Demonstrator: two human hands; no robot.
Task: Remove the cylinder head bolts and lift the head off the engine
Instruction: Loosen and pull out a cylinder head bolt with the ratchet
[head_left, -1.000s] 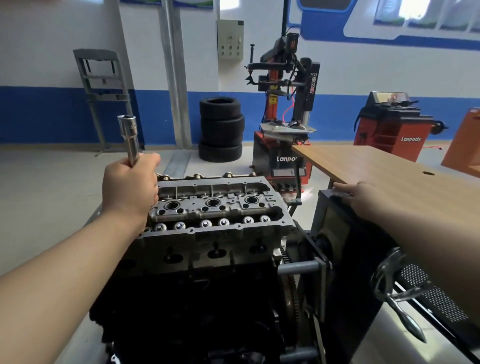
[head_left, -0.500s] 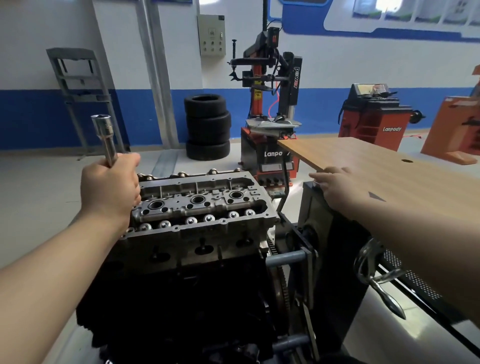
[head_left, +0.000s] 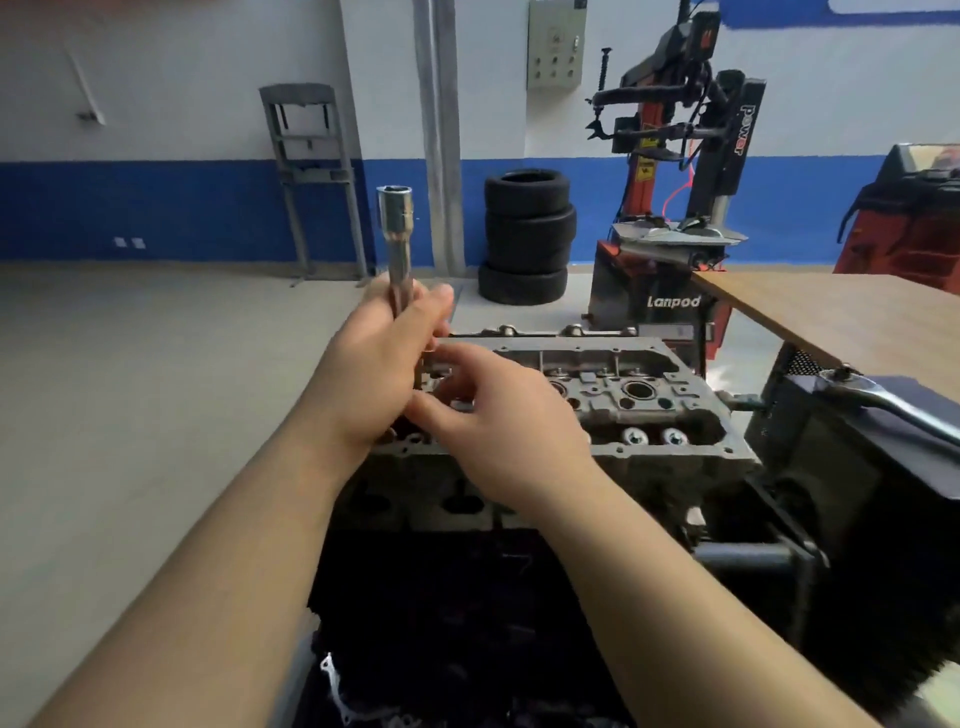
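**Both hands at the near-left corner of the cylinder head**

Left hand (head_left: 382, 364) curled round a long chrome socket extension (head_left: 399, 244), held upright with its open end on top. Right hand (head_left: 506, 421) just beside it, fingers loosely bent over the left end of the cylinder head (head_left: 613, 400); whether pinching anything, cannot tell. Head seated on the dark engine block (head_left: 467, 597). Ratchet handle (head_left: 883, 400) lying on the black stand to the right, beside a wooden table (head_left: 841, 317)

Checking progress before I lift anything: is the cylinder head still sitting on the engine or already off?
Still on. The cylinder head sits flat on the engine; neither hand is lifting it.
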